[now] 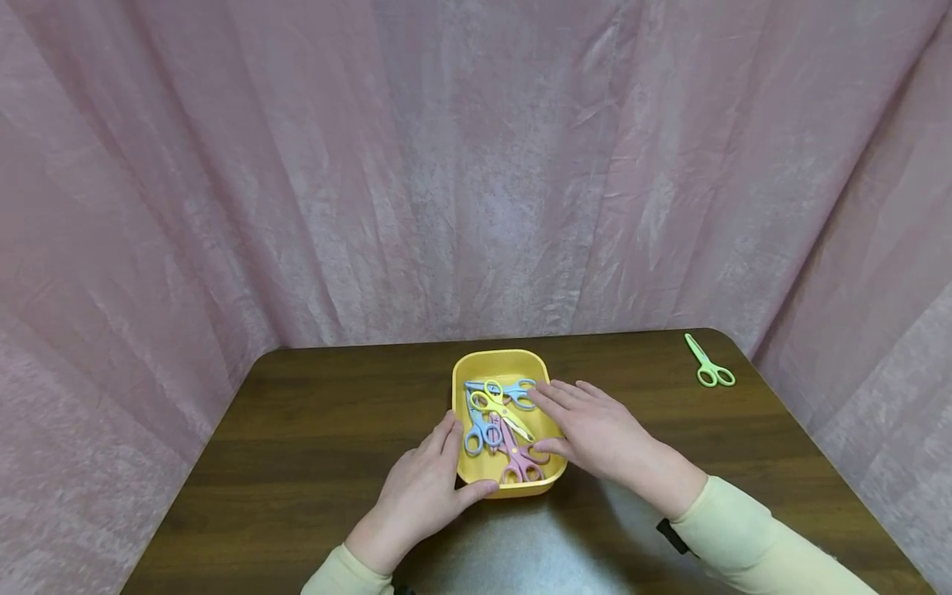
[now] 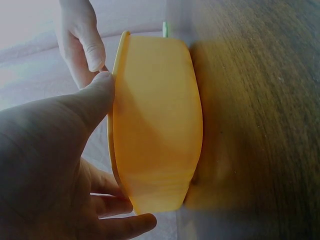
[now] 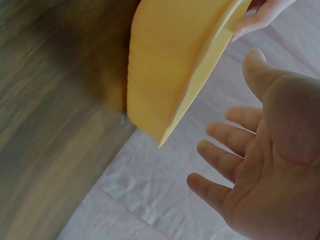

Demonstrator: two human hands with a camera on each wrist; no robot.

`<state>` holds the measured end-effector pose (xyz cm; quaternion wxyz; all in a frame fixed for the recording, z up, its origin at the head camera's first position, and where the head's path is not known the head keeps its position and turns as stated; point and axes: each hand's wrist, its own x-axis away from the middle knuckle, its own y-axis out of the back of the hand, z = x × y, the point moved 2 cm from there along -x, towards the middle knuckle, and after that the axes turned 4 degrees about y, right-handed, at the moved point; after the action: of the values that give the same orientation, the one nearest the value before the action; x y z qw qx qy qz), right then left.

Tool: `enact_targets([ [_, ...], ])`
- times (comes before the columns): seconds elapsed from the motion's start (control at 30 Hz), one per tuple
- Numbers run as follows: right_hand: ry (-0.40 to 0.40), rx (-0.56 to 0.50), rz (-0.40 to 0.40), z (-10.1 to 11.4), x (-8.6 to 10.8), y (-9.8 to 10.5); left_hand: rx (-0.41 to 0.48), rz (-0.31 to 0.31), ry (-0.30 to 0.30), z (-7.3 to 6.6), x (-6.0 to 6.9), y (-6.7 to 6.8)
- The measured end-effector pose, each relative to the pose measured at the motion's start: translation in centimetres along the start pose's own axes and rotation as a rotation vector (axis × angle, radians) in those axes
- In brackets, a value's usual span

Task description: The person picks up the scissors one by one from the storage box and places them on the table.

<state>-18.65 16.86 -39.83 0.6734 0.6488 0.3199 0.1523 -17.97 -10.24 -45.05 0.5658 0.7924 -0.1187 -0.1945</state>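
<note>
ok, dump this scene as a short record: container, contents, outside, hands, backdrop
Container: yellow tray on wood-grain table
Contents: yellow scissors; blue scissors, two pairs; pink scissors, count unclear where they overlap
Outside: green scissors, on the table near its far right corner
Left hand: at the tray's left side, thumb at the near rim
Right hand: near the right rim, holding nothing, fingers extended
Backdrop: pink curtain

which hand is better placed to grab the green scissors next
Likely the right hand: it holds nothing and is nearer the green scissors, right of the yellow bin; the left hand touches the bin's left rim.
</note>
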Motion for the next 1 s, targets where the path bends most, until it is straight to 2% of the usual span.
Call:
enact_targets([
  [0.23, 0.048, -0.003, 0.004, 1.0, -1.0, -0.3, -0.01, -0.013, -0.006, 0.0, 0.1, 0.1],
  [0.4, 0.077, 0.007, 0.043, 1.7, -1.6, -0.7, -0.017, -0.013, -0.007, 0.0, 0.1, -0.3],
  [0.57, 0.106, -0.003, 0.021, 2.2, -1.9, -1.4, -0.015, -0.012, -0.007, -0.1, 0.2, -0.4],
  [0.77, 0.1, -0.005, 0.061, 2.7, -2.3, -2.1, -0.012, -0.01, -0.009, -0.2, 0.4, -0.4],
  [1.0, 0.063, 0.045, 0.048, 3.2, -2.8, -2.7, 0.002, -0.017, -0.009, -0.2, 0.4, -0.2],
])
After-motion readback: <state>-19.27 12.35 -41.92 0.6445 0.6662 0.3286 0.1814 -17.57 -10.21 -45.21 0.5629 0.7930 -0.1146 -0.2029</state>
